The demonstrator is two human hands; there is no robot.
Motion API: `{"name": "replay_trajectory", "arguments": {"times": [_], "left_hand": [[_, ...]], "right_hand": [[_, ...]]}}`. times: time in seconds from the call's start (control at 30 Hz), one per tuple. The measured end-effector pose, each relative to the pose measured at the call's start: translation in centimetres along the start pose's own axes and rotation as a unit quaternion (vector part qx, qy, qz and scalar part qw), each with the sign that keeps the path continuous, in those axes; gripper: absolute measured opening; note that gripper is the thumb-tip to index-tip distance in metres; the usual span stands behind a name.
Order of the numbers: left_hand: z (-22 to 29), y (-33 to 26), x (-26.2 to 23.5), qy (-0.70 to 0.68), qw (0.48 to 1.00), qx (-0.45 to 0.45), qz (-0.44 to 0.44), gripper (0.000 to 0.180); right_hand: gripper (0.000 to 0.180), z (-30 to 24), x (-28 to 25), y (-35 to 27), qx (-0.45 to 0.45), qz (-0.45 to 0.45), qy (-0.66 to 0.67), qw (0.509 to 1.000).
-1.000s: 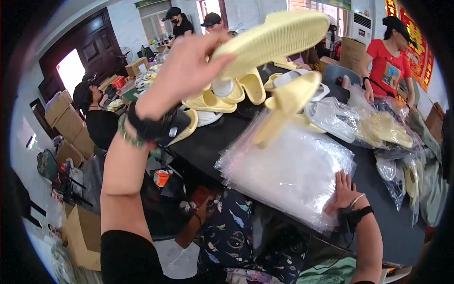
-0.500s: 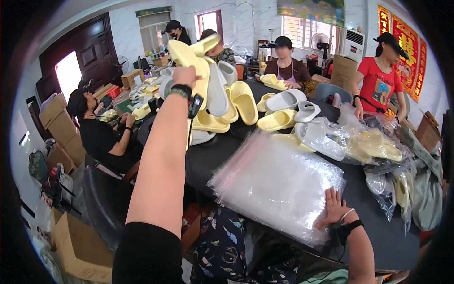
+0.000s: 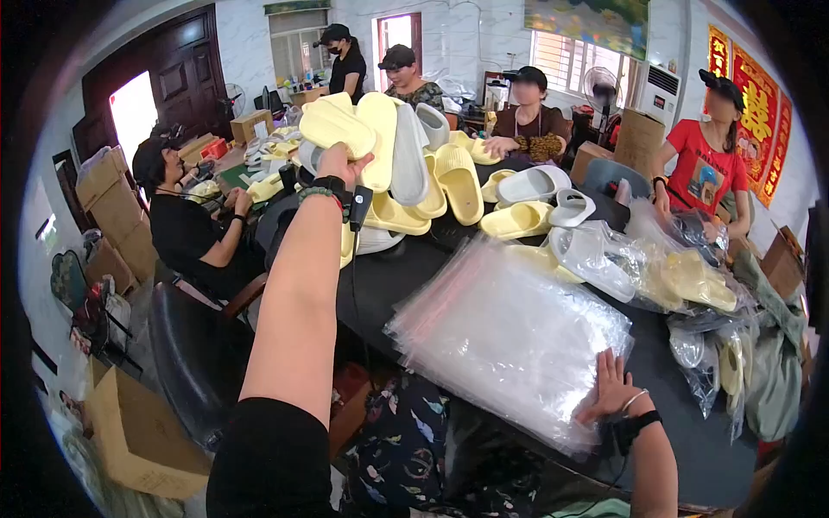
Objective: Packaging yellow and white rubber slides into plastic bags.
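Note:
Reaching out to the far left of the table, my left hand (image 3: 345, 164) is closed on a yellow slipper (image 3: 338, 126), whose sole faces me. Its fingers are partly hidden by the slipper. Right beside it, a heap of yellow and grey slippers includes a grey slipper (image 3: 410, 155) standing on end and a yellow slipper (image 3: 458, 183) leaning with its inside showing. My right hand (image 3: 615, 387) lies flat with fingers spread on the right edge of a stack of clear plastic bags (image 3: 509, 332).
Bagged slippers (image 3: 699, 285) lie along the right side of the black table (image 3: 367, 302), some hanging over its edge. Several people work around it, one in a red shirt (image 3: 704, 168) at right. A black chair (image 3: 194, 371) and an open cardboard box (image 3: 142, 436) stand at lower left.
The yellow slipper in my left hand has come down and turned, its sole now toward me. My right hand stays on the bags. The person in red has raised their head.

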State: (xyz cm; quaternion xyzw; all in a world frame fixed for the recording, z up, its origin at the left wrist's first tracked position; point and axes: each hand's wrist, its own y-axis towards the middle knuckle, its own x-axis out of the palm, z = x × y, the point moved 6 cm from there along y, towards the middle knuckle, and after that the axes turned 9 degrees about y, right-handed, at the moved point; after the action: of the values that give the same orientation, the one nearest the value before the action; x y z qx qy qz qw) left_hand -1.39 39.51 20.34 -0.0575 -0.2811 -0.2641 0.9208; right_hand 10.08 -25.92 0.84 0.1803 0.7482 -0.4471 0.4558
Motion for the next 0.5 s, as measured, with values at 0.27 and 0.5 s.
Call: {"name": "replay_trajectory", "arguments": {"times": [0.27,0.5], "left_hand": [[-0.4,-3.1,-1.5,0.157,0.987,-0.021,-0.033,0.035],[-2.7,-3.8,-3.8,0.092,0.990,-0.081,-0.075,0.042]], "right_hand": [[0.157,-0.4,0.1,0.0,0.002,0.006,0.001,1.000],[0.157,-0.3,-0.2,0.3,0.001,0.025,-0.008,1.000]]}}
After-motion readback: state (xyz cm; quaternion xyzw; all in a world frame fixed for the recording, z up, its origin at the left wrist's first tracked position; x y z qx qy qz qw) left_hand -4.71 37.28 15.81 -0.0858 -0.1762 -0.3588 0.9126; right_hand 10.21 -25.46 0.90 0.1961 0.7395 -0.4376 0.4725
